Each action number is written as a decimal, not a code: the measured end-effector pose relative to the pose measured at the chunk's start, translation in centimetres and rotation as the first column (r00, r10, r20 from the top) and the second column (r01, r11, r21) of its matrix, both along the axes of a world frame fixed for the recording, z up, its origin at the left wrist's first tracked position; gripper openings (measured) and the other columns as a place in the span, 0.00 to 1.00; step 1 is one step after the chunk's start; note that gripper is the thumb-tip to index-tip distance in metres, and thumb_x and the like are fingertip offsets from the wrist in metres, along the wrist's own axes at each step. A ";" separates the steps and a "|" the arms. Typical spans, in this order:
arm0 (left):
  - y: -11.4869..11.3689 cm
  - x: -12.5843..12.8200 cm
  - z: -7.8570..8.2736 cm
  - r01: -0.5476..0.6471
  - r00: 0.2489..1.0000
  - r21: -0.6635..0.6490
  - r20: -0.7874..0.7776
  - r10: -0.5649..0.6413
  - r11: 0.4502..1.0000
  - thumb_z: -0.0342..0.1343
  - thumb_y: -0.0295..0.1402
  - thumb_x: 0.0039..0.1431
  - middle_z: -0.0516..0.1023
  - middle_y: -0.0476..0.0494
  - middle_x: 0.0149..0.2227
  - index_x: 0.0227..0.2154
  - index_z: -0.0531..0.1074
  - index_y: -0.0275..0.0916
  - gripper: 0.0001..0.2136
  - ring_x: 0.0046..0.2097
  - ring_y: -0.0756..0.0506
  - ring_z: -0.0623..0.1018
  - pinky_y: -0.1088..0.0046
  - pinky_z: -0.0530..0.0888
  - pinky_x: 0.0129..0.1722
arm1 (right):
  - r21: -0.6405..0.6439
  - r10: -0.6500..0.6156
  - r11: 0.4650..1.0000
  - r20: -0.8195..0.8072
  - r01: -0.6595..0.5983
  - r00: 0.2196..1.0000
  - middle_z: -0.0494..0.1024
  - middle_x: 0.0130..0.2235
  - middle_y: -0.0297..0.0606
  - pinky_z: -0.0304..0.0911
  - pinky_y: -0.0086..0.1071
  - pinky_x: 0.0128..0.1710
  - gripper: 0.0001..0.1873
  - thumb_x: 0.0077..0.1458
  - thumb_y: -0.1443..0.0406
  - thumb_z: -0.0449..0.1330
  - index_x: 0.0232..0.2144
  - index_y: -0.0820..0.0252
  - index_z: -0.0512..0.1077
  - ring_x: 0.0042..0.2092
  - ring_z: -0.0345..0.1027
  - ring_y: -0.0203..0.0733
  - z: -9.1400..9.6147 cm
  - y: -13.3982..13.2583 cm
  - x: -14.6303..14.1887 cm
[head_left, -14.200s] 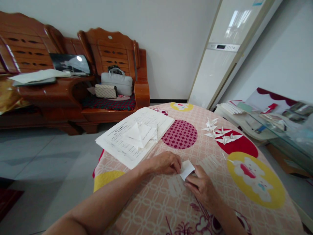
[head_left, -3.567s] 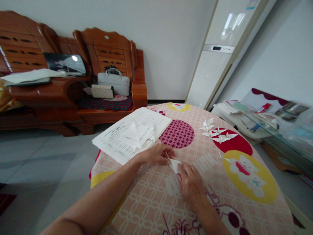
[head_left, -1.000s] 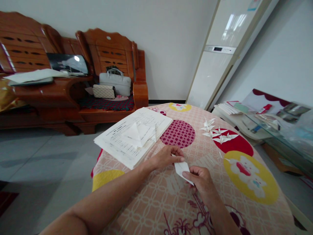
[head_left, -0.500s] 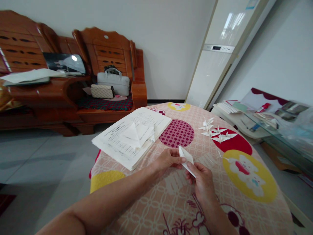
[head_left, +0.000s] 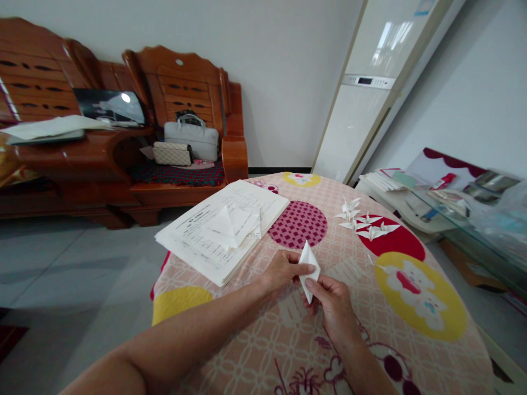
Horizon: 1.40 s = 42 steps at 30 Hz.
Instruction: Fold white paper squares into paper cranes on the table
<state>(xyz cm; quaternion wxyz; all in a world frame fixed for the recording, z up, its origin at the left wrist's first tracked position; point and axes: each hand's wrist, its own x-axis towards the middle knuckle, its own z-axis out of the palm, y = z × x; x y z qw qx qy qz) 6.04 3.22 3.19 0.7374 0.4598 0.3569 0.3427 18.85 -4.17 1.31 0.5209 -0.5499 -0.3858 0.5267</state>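
A small white folded paper [head_left: 308, 265], kite-shaped, stands upright just above the round table's patterned cloth [head_left: 263, 334]. My left hand [head_left: 282, 270] pinches its left edge with thumb and fingers. My right hand [head_left: 331, 302] grips its lower tip from below, fingers curled. Both hands hover near the table's middle, a little toward me.
A stack of printed sheets with loose folded paper [head_left: 224, 227] lies on the table's left. Several finished white paper cranes [head_left: 366, 224] sit at the far right. Wooden chairs with bags [head_left: 191, 140] stand behind, a tall white appliance [head_left: 366, 93] at the back right, cluttered shelves [head_left: 448, 203] to the right.
The folded paper has been lifted off the cloth and turned from lying flat to standing upright between both hands. My hands have drawn closer together.
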 end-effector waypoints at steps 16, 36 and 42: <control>0.6 -0.3 0.1 -0.063 0.998 -0.039 -0.006 0.062 0.997 0.68 0.36 0.39 0.70 0.49 0.17 0.18 0.73 0.31 0.13 0.18 0.56 0.65 0.77 0.56 0.19 | -0.078 0.112 0.990 -0.111 -0.121 0.987 0.77 0.20 0.42 0.60 0.24 0.14 0.25 0.51 0.48 0.61 0.20 0.66 0.74 0.17 0.67 0.35 0.8 -0.3 -0.3; 0.6 -0.4 0.1 -0.083 0.995 -0.024 -0.056 0.082 0.996 0.66 0.38 0.40 0.70 0.48 0.17 0.19 0.73 0.30 0.14 0.18 0.55 0.64 0.77 0.56 0.19 | -0.042 0.147 0.988 -0.065 -0.150 0.987 0.76 0.19 0.40 0.62 0.25 0.16 0.24 0.52 0.49 0.61 0.21 0.65 0.74 0.18 0.68 0.35 1.0 -0.5 -0.2; 0.4 -0.5 0.5 -0.100 0.991 0.094 -0.080 0.108 0.990 0.65 0.39 0.42 0.66 0.51 0.15 0.15 0.69 0.32 0.15 0.17 0.55 0.62 0.78 0.56 0.18 | -0.062 0.178 0.981 -0.054 -0.182 0.982 0.77 0.20 0.39 0.61 0.24 0.17 0.19 0.47 0.53 0.65 0.20 0.65 0.74 0.18 0.67 0.34 0.8 -0.4 0.0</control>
